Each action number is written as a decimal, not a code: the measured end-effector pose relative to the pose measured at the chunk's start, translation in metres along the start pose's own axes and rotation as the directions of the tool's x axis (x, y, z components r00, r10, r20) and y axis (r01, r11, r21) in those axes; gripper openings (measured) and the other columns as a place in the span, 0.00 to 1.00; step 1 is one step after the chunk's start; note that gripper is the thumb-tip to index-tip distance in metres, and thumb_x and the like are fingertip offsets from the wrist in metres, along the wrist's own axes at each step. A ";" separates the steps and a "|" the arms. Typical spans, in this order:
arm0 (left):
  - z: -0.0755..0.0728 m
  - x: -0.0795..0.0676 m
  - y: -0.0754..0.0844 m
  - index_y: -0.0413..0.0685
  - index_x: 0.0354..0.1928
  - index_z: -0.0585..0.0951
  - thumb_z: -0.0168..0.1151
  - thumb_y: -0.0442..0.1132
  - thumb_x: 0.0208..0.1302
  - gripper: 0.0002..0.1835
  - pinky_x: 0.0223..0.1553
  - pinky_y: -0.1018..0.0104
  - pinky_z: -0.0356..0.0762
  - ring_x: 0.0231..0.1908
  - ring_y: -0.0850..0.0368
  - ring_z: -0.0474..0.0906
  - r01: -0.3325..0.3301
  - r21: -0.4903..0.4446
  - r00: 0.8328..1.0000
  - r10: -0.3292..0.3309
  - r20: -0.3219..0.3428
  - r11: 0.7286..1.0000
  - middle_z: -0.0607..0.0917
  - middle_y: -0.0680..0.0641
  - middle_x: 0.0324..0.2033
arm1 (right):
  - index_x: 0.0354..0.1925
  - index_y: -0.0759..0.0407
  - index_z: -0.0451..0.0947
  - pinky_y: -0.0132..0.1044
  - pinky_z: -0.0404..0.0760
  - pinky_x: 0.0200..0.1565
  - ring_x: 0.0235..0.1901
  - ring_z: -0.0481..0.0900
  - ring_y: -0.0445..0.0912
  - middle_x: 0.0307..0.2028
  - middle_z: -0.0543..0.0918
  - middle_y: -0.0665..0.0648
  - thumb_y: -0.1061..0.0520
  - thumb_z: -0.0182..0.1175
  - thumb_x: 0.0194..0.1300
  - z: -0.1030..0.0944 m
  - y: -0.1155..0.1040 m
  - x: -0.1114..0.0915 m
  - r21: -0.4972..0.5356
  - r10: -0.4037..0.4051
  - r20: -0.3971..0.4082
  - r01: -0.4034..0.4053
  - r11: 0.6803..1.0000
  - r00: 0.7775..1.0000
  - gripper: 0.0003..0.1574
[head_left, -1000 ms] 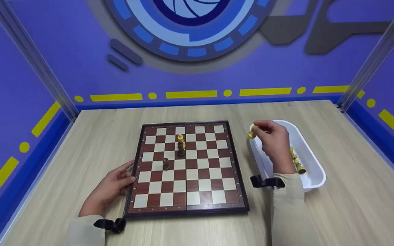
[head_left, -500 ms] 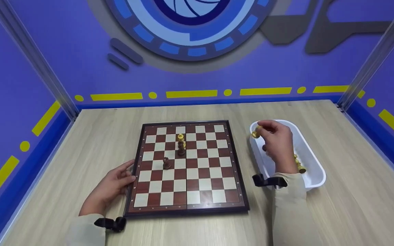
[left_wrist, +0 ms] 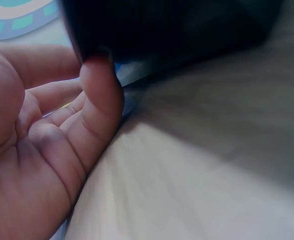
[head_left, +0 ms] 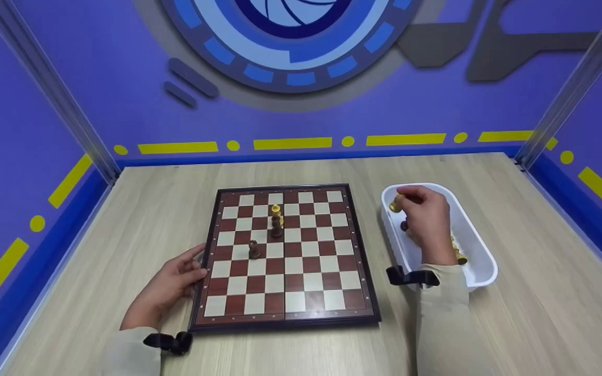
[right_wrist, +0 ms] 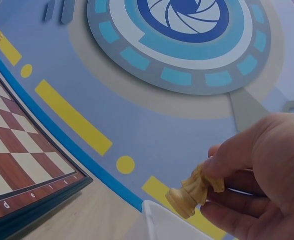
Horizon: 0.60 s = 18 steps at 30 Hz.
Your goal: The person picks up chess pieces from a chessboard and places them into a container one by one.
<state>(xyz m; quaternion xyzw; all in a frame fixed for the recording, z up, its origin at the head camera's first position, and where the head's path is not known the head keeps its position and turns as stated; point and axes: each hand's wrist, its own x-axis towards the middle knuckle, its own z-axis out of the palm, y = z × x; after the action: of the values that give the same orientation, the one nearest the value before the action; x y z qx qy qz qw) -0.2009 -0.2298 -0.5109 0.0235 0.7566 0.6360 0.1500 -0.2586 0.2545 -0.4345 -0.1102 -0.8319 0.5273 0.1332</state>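
My left hand point(head_left: 173, 282) holds the left edge of the chessboard point(head_left: 322, 282), thumb at the frame. In the left wrist view fingertips sit right against the board's dark side point(left_wrist: 172, 30). My right hand point(head_left: 427, 224) pinches a gold knight point(right_wrist: 194, 190) between thumb and fingers, over the far left part of the white tub point(head_left: 481, 245). On the board stand a gold piece point(head_left: 276, 210), a dark brown piece point(head_left: 277, 231) that partly hides another gold one, and a second brown piece point(head_left: 254, 250) nearer the left.
Inside the tub lie gold pieces point(head_left: 459, 256) and a brown piece point(head_left: 404, 226), partly hidden by the right hand. A strip of wooden table point(head_left: 369, 209) separates board and tub. Blue panels point(head_left: 301, 122) enclose the table at the back and sides.
With the gold knight, my right hand has shifted slightly right, from the tub's left rim to over its inside. My left hand and the pieces on the board have stayed put.
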 end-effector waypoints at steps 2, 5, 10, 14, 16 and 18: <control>0.000 0.000 -0.001 0.45 0.76 0.53 0.55 0.31 0.68 0.37 0.22 0.70 0.77 0.24 0.65 0.75 0.003 -0.002 1.000 -0.003 0.000 1.000 0.74 0.52 0.34 | 0.47 0.60 0.83 0.30 0.76 0.22 0.28 0.78 0.49 0.37 0.82 0.57 0.57 0.61 0.61 0.000 0.000 0.000 -0.001 0.001 -0.003 -0.001 1.000 1.000 0.16; 0.000 0.000 -0.001 0.45 0.75 0.54 0.56 0.31 0.68 0.37 0.22 0.70 0.77 0.24 0.65 0.74 0.004 -0.003 1.000 -0.004 0.000 1.000 0.74 0.52 0.34 | 0.47 0.60 0.83 0.30 0.77 0.23 0.27 0.78 0.47 0.38 0.82 0.57 0.58 0.61 0.61 -0.001 0.000 0.000 -0.014 0.005 -0.005 -0.005 1.000 1.000 0.16; -0.001 0.001 -0.002 0.44 0.75 0.53 0.56 0.31 0.68 0.37 0.22 0.70 0.77 0.25 0.65 0.75 0.001 -0.002 1.000 -0.001 0.005 1.000 0.74 0.52 0.35 | 0.48 0.60 0.82 0.30 0.78 0.24 0.25 0.76 0.42 0.39 0.82 0.59 0.57 0.61 0.62 -0.003 0.000 -0.001 -0.046 0.024 0.006 -0.024 0.999 1.000 0.16; -0.002 0.002 -0.003 0.45 0.75 0.53 0.57 0.32 0.68 0.37 0.22 0.71 0.77 0.25 0.65 0.74 -0.004 -0.003 1.000 0.004 0.007 1.000 0.74 0.52 0.35 | 0.49 0.60 0.82 0.31 0.78 0.24 0.24 0.77 0.42 0.40 0.82 0.60 0.57 0.61 0.62 -0.005 0.001 -0.001 -0.080 0.029 0.016 -0.028 0.996 0.999 0.16; -0.002 0.002 -0.003 0.45 0.75 0.53 0.57 0.31 0.68 0.37 0.22 0.71 0.76 0.25 0.66 0.74 -0.004 -0.006 1.000 0.004 0.010 1.000 0.74 0.52 0.35 | 0.49 0.60 0.82 0.30 0.78 0.26 0.26 0.78 0.43 0.41 0.82 0.60 0.57 0.60 0.63 -0.005 0.001 -0.001 -0.114 0.024 0.025 -0.021 0.993 0.999 0.17; -0.002 0.002 -0.002 0.44 0.75 0.53 0.56 0.31 0.68 0.37 0.21 0.72 0.76 0.24 0.66 0.73 -0.005 -0.009 1.000 0.005 0.012 1.000 0.73 0.53 0.34 | 0.49 0.60 0.82 0.30 0.79 0.26 0.28 0.79 0.46 0.42 0.82 0.61 0.57 0.60 0.63 -0.006 0.001 0.000 -0.138 0.028 0.040 -0.022 0.990 0.999 0.17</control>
<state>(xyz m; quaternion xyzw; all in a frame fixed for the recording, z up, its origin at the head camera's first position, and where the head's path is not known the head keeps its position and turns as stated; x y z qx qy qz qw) -0.2026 -0.2314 -0.5134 0.0284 0.7529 0.6394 0.1531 -0.2561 0.2599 -0.4332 -0.1184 -0.8673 0.4727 0.1013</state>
